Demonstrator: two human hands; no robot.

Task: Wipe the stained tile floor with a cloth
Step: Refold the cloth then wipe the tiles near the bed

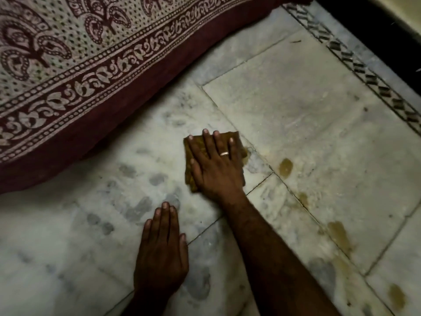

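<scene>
My right hand [216, 165], with a ring on one finger, lies flat on a folded brown-yellow cloth [189, 176] and presses it onto the pale marble tile floor [296, 110]. Only the cloth's edges show around the hand. My left hand [161, 252] rests flat on the floor nearer to me, fingers together, holding nothing. Several yellowish-brown stains mark the tiles right of the cloth: one [285, 167] close by, another [340, 236] lower, and one [397, 296] near the bottom right.
A maroon and cream patterned bedspread [68, 76] hangs down to the floor along the upper left. A dark patterned tile border [364, 71] runs diagonally at the upper right, with a dark wall base [376, 23] beyond it.
</scene>
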